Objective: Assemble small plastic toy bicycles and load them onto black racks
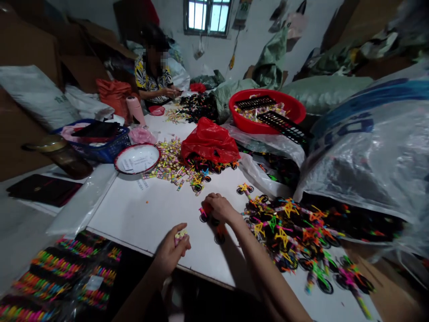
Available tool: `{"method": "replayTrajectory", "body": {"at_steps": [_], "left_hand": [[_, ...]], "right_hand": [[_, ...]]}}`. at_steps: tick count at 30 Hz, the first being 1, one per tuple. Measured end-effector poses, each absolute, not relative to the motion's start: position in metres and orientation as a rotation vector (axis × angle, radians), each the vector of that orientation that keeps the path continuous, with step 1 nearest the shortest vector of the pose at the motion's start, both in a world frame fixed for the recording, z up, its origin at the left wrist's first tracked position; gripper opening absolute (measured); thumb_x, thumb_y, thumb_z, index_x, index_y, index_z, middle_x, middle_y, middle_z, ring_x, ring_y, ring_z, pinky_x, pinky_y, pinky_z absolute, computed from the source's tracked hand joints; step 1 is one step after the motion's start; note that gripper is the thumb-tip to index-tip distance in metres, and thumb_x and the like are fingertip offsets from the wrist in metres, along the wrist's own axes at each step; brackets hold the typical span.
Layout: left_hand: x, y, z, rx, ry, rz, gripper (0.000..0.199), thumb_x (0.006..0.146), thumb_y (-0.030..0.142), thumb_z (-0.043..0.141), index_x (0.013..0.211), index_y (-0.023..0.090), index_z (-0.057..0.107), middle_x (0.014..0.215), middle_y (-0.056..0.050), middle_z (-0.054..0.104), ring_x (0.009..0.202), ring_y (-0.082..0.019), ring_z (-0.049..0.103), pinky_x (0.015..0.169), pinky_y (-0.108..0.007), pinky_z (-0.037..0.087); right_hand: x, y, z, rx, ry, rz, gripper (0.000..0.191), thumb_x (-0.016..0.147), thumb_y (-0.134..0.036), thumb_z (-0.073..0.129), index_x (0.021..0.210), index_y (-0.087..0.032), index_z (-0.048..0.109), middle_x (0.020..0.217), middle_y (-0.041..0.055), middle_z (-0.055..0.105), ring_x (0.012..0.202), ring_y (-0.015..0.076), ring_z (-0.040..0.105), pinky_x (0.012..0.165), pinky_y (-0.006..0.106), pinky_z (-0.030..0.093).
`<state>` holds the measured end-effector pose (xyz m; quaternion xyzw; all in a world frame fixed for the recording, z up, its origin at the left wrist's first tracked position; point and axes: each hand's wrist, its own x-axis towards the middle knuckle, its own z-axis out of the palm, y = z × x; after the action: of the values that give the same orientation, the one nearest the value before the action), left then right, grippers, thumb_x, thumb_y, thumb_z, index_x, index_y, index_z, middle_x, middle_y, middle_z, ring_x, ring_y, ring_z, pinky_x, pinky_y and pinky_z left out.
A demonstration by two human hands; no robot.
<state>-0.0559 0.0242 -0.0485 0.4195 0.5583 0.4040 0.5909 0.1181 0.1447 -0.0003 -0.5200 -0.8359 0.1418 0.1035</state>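
Observation:
My left hand (171,251) is closed around several small pastel patterned tubes (180,237), their pale ends showing above the fingers. Over the white table, my right hand (221,208) curls its fingers down on a small toy bicycle (203,215) with pink parts and black wheels. Part of that bicycle is hidden beneath the hand. Close below the wrist lies another toy bicycle (219,236) with some orange on it. To the right spreads a heap of toy bicycles (281,232) in bright colours, several joined to patterned tubes.
Loose tubes (170,156) lie beyond my hands, beside a white enamel bowl (121,157) and a red bag (209,141) over more bicycles. A red basin (268,127) stands behind. Packed toys (53,264) lie lower left. Another person (152,76) sits at the far end.

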Motion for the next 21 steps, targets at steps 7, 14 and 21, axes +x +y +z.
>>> {"method": "replayTrajectory", "body": {"at_steps": [7, 14, 21], "left_hand": [[-0.049, 0.031, -0.045, 1.041, 1.375, 0.942, 0.044, 0.073, 0.054, 0.060, 0.098, 0.017, 0.064, 0.064, 0.000, 0.061, 0.049, -0.011, 0.048, 0.044, -0.021, 0.031], [-0.050, 0.028, -0.038, 0.983, 1.274, 0.988, 0.038, 0.070, 0.044, 0.067, 0.095, 0.016, 0.065, 0.056, 0.003, 0.056, 0.050, -0.010, 0.047, 0.045, -0.020, 0.032], [-0.056, 0.017, -0.040, 1.036, 1.174, 0.879, 0.030, 0.078, 0.047, 0.060, 0.078, 0.017, 0.057, 0.056, 0.004, 0.055, 0.039, -0.005, 0.032, 0.040, -0.020, 0.022]], "right_hand": [[0.138, 0.109, 0.013, -1.510, -1.999, 0.890, 0.022, 0.074, -0.026, 0.064, 0.093, -0.017, 0.057, 0.071, -0.0020, 0.058, 0.062, 0.0113, 0.050, 0.056, 0.021, 0.035], [0.111, 0.052, 0.001, -1.308, -1.394, 1.484, 0.033, 0.080, -0.048, 0.055, 0.069, -0.017, 0.057, 0.059, -0.0014, 0.052, 0.054, 0.0113, 0.044, 0.051, 0.023, 0.034], [0.115, 0.051, 0.010, -1.218, -1.381, 1.673, 0.040, 0.072, -0.055, 0.063, 0.064, -0.016, 0.056, 0.056, -0.0022, 0.051, 0.050, 0.0082, 0.039, 0.047, 0.021, 0.028]]}}
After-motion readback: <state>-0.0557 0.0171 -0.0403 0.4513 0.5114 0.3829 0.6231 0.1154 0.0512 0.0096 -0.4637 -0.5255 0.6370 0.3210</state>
